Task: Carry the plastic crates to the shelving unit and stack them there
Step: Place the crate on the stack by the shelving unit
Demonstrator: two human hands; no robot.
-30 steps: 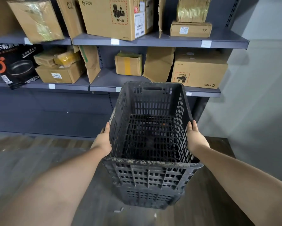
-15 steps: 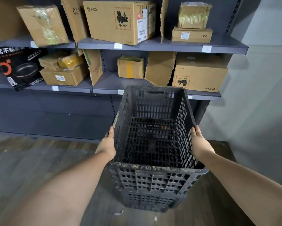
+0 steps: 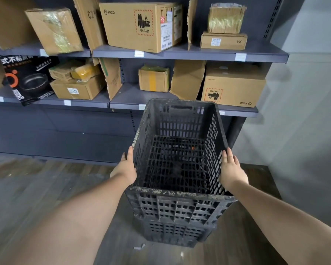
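A black, dusty, perforated plastic crate [image 3: 180, 203] hangs in the air in front of me, open side up and empty. My left hand [image 3: 126, 167] presses flat against its left wall and my right hand [image 3: 230, 168] against its right wall, so both carry it. A second black crate [image 3: 176, 234] shows directly under it, nested or stacked beneath; whether it rests on the floor I cannot tell. The dark grey shelving unit [image 3: 189, 54] stands just beyond the crate's far rim.
Cardboard boxes fill both shelves, among them a large PICO box [image 3: 139, 25] above and another [image 3: 231, 87] on the lower right. A black pan carton [image 3: 26, 79] leans at the left. Dark wooden floor [image 3: 36, 188] lies below, and a pale wall [image 3: 304, 111] stands at the right.
The crate and both hands have moved forward, closer to the shelving unit, and the shelves look larger. The grip on the crate's side walls is unchanged.
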